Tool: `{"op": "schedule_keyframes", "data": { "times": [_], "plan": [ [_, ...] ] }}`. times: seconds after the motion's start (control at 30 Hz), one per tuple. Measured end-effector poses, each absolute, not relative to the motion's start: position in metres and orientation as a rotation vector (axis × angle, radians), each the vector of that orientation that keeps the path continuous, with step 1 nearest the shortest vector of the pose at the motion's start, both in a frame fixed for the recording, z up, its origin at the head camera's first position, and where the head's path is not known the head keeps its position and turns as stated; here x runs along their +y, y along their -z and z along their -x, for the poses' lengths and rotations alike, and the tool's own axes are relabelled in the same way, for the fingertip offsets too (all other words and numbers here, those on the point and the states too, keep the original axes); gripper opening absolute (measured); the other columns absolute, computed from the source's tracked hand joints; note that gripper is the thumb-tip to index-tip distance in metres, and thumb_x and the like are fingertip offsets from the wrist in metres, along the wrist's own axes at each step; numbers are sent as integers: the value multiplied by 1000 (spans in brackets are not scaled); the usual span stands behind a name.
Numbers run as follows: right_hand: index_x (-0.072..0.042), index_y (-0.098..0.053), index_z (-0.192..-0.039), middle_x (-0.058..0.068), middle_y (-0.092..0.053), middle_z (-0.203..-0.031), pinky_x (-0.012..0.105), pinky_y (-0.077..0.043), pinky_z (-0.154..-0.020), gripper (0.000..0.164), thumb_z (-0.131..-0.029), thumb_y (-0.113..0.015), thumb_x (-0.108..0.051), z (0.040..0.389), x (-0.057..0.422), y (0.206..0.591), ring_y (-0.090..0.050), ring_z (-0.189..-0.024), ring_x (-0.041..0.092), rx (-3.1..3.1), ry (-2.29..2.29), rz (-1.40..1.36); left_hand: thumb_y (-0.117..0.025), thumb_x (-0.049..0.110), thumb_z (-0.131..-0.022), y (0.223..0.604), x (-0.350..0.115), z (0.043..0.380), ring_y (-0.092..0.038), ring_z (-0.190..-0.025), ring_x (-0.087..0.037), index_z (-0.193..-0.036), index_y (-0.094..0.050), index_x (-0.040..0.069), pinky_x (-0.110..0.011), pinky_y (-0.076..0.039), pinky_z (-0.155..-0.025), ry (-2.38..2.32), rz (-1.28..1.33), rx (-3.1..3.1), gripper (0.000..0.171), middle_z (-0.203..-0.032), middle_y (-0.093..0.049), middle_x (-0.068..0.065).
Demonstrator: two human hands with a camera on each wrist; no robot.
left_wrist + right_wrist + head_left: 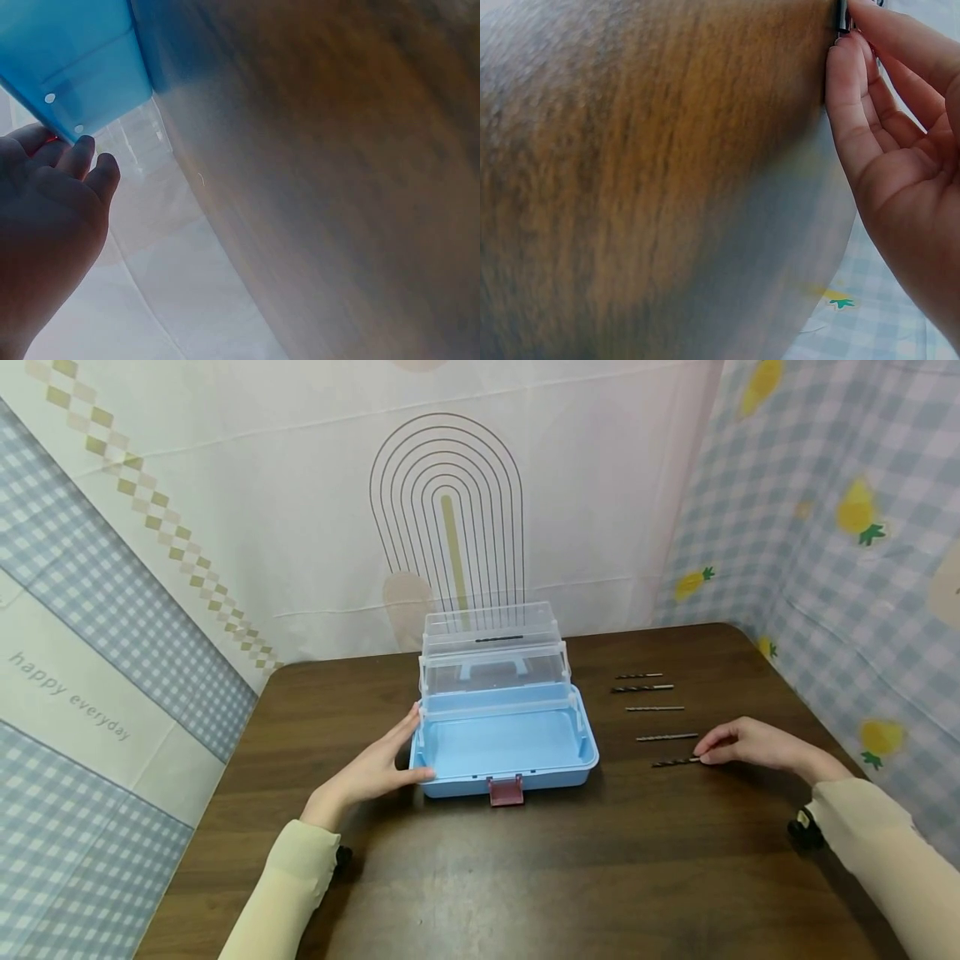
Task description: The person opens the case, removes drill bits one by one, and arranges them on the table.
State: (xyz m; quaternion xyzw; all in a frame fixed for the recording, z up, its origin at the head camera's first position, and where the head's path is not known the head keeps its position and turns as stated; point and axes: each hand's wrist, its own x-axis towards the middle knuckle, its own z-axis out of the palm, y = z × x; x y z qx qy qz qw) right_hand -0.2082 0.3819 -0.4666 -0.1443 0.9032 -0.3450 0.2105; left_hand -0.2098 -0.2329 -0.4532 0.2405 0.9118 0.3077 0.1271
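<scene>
A blue toolbox (505, 783) with clear upper trays (492, 674) stands opened out on the table. My left hand (375, 766) is at its left side, the thumb on the front corner of the rim and the fingers fairly straight along the wall. In the left wrist view, the fingertips meet the blue plastic edge. My right hand (738, 746) pinches the shank of the nearest dark twist drill bit (670, 763) between thumb and fingers, low over the table. In the right wrist view, only the shank end shows between the fingertips.
Several other drill bits (642, 688) lie in a spaced column right of the toolbox. One drill bit (498, 638) is up in the clear top tray. A maroon latch (506, 791) hangs at the box front. Patterned cloth (322, 510) hangs behind the brown table (480, 877).
</scene>
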Motion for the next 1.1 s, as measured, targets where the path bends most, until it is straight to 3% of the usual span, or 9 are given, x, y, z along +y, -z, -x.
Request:
{"op": "schedule_keyframes", "data": {
  "times": [0.4,0.83,1.1],
  "plan": [
    [-9,-77,-107,6,-73,-109,25,-49,-82,23,-94,-73,-27,207,382,465,-61,-96,5,2501,972,362,-69,63,-87,453,-233,210,-14,-152,-20,-163,-6,30,-54,-25,-117,-909,-720,2652,104,-170,3,7],
    [-6,-77,-107,7,-73,-108,24,-49,-80,23,-94,-73,-24,207,382,468,-61,-93,5,2483,996,342,-69,64,-87,455,-234,210,-13,-152,-19,-163,-6,30,-53,-24,-118,-909,-705,2644,104,-167,6,18],
    [-1,-75,-111,12,-72,-111,27,-54,-79,27,-95,-72,-22,208,383,467,-67,-91,8,2446,1061,311,-69,63,-87,453,-234,210,-13,-153,-20,-163,-5,30,-54,-23,-118,-918,-708,2639,104,-168,6,15]
  ]
}}
